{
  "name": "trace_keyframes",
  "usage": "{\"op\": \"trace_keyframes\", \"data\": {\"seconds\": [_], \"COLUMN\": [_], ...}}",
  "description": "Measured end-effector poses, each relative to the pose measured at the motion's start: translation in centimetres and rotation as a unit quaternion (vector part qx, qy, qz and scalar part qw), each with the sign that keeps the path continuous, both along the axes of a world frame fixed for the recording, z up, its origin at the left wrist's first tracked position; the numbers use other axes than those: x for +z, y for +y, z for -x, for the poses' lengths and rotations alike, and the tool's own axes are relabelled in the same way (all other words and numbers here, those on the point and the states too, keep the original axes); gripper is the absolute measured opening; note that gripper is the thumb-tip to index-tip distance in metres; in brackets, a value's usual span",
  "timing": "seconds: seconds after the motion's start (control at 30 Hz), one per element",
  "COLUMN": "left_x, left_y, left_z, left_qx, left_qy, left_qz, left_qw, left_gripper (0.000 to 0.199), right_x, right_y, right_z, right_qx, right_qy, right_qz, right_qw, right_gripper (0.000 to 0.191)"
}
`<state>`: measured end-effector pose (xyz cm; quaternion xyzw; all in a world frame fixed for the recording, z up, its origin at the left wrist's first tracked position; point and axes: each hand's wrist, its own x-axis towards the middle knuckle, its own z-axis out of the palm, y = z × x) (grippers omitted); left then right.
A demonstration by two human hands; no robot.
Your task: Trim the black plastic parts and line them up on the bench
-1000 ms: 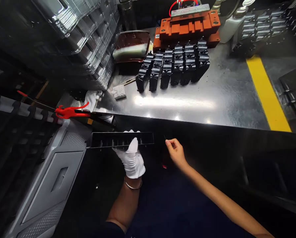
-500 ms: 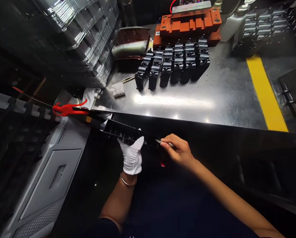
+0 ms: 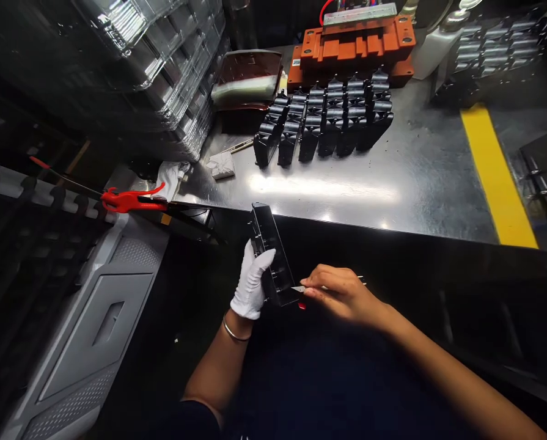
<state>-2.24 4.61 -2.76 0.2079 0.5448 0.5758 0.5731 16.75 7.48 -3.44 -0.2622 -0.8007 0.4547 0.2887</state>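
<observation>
My left hand [image 3: 250,284], in a white glove, is closed around a long black plastic part [image 3: 277,263] with an open, ribbed inside. The part is held in front of the bench edge, its far end tilted up and away. My bare right hand [image 3: 340,290] pinches a craft knife [image 3: 302,289], whose pointed blade is at the near right edge of the part; whether it touches cannot be made out. Several similar black parts [image 3: 316,122] stand in a row on the metal bench [image 3: 328,189].
A red air blow gun [image 3: 133,200] hangs at the bench's left corner beside a white cloth [image 3: 170,177]. Wrapped trays [image 3: 181,110] are stacked at the left. An orange fixture [image 3: 356,46] sits behind the row. Yellow tape [image 3: 497,177] crosses the bench at the right.
My left hand has turned the black part from nearly crosswise to pointing away from me. My right hand with the knife has moved slightly down and right.
</observation>
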Motion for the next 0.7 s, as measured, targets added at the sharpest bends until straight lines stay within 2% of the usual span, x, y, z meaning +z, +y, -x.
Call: {"op": "trace_keyframes", "data": {"seconds": [0.13,0.27,0.37,0.43,0.53,0.63,0.7], "left_x": [0.8,0.8,0.5,0.4,0.4,0.4,0.5], "left_y": [-0.4,-0.9,-1.2,-1.4,-1.3,-1.1,-1.0], "left_z": [-0.1,0.3,0.9,1.4,2.0,2.3,2.3], "left_qx": [-0.136,-0.225,-0.301,-0.34,-0.361,-0.38,-0.393], "left_qy": [-0.013,-0.021,-0.025,-0.073,-0.141,-0.157,-0.157], "left_qz": [-0.034,-0.021,-0.007,0.002,0.012,0.011,0.022], "left_qw": [0.99,0.974,0.953,0.938,0.922,0.912,0.906], "left_gripper": [0.041,0.067,0.083,0.077,0.063,0.063,0.065], "right_x": [-0.3,-0.5,0.3,1.4,3.2,4.5,5.1], "right_y": [2.5,5.5,6.7,6.7,6.3,6.5,6.9], "right_z": [0.3,-0.3,-1.4,-2.3,-3.5,-4.5,-4.8], "right_qx": [-0.057,-0.163,-0.231,-0.206,-0.098,0.008,0.054], "right_qy": [0.016,0.022,-0.008,-0.027,-0.064,-0.093,-0.112], "right_qz": [-0.02,-0.062,-0.066,-0.063,-0.082,-0.111,-0.117], "right_qw": [0.998,0.984,0.971,0.976,0.99,0.989,0.985], "right_gripper": [0.017,0.014,0.015,0.015,0.013,0.014,0.017]}}
